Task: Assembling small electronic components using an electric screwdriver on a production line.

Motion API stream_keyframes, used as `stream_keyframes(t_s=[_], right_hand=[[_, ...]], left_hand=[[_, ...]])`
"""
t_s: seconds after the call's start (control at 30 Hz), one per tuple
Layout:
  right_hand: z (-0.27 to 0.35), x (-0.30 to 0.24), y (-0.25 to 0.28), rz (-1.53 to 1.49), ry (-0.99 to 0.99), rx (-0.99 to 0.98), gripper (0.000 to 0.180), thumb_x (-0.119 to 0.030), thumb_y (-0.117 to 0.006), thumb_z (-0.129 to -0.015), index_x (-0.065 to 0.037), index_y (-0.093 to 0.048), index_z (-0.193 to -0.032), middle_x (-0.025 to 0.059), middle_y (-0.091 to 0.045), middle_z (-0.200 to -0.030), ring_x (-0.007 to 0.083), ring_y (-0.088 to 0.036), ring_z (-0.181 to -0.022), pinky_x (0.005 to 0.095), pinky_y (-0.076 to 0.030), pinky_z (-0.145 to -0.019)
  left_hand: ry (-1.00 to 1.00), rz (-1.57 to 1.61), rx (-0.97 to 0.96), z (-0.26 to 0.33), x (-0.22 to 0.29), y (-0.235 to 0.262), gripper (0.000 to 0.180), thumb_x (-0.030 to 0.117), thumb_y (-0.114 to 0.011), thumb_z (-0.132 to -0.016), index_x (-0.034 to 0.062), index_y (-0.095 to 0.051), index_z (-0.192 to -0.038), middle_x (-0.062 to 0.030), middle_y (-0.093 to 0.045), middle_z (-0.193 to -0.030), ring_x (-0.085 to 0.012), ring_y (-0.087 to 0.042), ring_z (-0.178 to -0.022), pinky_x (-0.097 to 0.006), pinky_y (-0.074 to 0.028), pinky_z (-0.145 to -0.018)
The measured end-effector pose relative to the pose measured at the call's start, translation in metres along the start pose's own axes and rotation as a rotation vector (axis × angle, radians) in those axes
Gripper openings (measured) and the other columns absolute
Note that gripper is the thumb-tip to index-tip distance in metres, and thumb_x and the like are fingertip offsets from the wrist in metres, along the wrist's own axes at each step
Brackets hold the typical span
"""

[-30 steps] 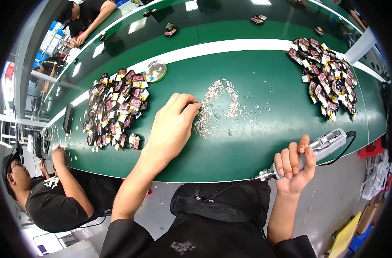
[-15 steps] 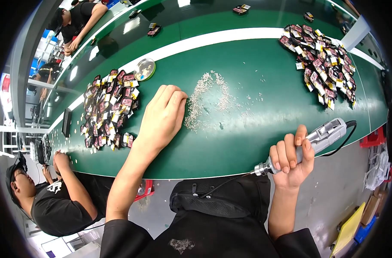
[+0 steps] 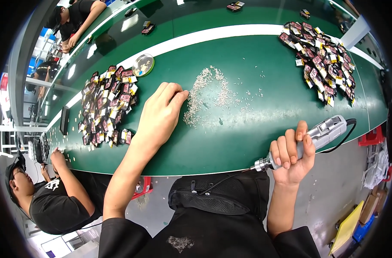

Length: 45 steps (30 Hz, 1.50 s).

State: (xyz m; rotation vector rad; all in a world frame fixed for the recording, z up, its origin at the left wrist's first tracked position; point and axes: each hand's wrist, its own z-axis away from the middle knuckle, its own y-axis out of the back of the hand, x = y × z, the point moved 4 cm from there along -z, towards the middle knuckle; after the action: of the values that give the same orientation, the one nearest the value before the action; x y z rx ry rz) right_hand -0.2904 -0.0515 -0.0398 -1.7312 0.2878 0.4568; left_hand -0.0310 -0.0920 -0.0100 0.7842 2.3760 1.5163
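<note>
My left hand (image 3: 161, 112) rests on the green belt table (image 3: 247, 64), fingertips pinched together at the left edge of a scatter of small silver screws (image 3: 209, 92). Whether a screw sits between the fingers is hidden. My right hand (image 3: 292, 155) is off the table's near edge, wrapped around a grey electric screwdriver (image 3: 310, 139) that points left, its cable trailing to the right. A pile of small dark and red parts (image 3: 107, 105) lies left of my left hand. Another such pile (image 3: 320, 60) lies at the far right.
A round metal tin (image 3: 143, 64) stands behind the left pile. A person in black (image 3: 54, 195) sits at my left working at the table. Another person (image 3: 75, 21) leans over the far side. A few parts (image 3: 234, 6) lie at the far edge. Boxes (image 3: 359, 217) sit on the floor right.
My left hand stays at the screws, its fingers drawing together into a pinch. My right hand keeps the screwdriver and barely shifts. The view has tilted slightly.
</note>
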Motion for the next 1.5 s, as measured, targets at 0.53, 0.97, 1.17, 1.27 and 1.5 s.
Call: stream_keyframes(t_s=[0.53,0.97,1.17,1.27,1.5], right_hand=[[0.004,-0.003,0.002,-0.024,0.017,0.1,0.016,-0.021,-0.041,-0.096,-0.008,-0.043,-0.087,-0.0019,-0.035,-0.05,0.0092,-0.034,-0.037,0.027,-0.036,-0.042],[-0.007,-0.012,-0.051,-0.179,0.195,0.029,0.016,-0.02,-0.048,-0.095,-0.004,-0.047,-0.091,-0.0019,-0.037,-0.052,0.0079,-0.036,-0.04,0.0256,-0.035,-0.046],[-0.005,-0.005,-0.068,-0.126,0.227,0.044,0.015,-0.019,-0.051,-0.093,-0.004,-0.048,-0.09,-0.0024,-0.037,-0.051,0.0082,-0.037,-0.04,0.0249,-0.035,-0.045],[-0.006,-0.004,-0.068,-0.111,0.223,0.032,0.015,-0.019,-0.051,-0.093,-0.004,-0.048,-0.09,-0.0027,-0.037,-0.051,0.0079,-0.037,-0.039,0.0244,-0.036,-0.045],[-0.006,-0.004,-0.064,-0.125,0.225,0.059,0.015,-0.019,-0.051,-0.093,-0.005,-0.048,-0.09,-0.003,-0.037,-0.051,0.0076,-0.036,-0.038,0.0242,-0.036,-0.045]], left_hand=[[0.299,0.377,0.133,0.018,0.027,0.02,0.011,-0.01,-0.06,-0.079,-0.0049,-0.064,-0.088,-0.0099,-0.064,-0.081,-0.0129,-0.06,-0.065,-0.024,-0.048,-0.06],[0.683,1.507,0.197,0.051,0.099,0.003,0.007,-0.012,-0.06,-0.08,-0.0109,-0.065,-0.085,-0.0176,-0.064,-0.081,-0.0165,-0.062,-0.068,-0.024,-0.05,-0.06],[0.657,1.818,0.212,0.054,0.115,-0.008,0.012,-0.002,-0.056,-0.089,-0.0116,-0.062,-0.087,-0.018,-0.061,-0.082,-0.0165,-0.059,-0.067,-0.025,-0.049,-0.061],[0.659,1.836,0.216,0.055,0.116,-0.008,0.014,0.001,-0.055,-0.09,-0.0115,-0.061,-0.088,-0.0178,-0.06,-0.083,-0.0162,-0.058,-0.068,-0.025,-0.049,-0.062],[0.649,1.813,0.231,0.053,0.117,-0.008,0.015,0.002,-0.056,-0.091,-0.0109,-0.061,-0.086,-0.0172,-0.06,-0.083,-0.016,-0.059,-0.067,-0.025,-0.048,-0.059]])
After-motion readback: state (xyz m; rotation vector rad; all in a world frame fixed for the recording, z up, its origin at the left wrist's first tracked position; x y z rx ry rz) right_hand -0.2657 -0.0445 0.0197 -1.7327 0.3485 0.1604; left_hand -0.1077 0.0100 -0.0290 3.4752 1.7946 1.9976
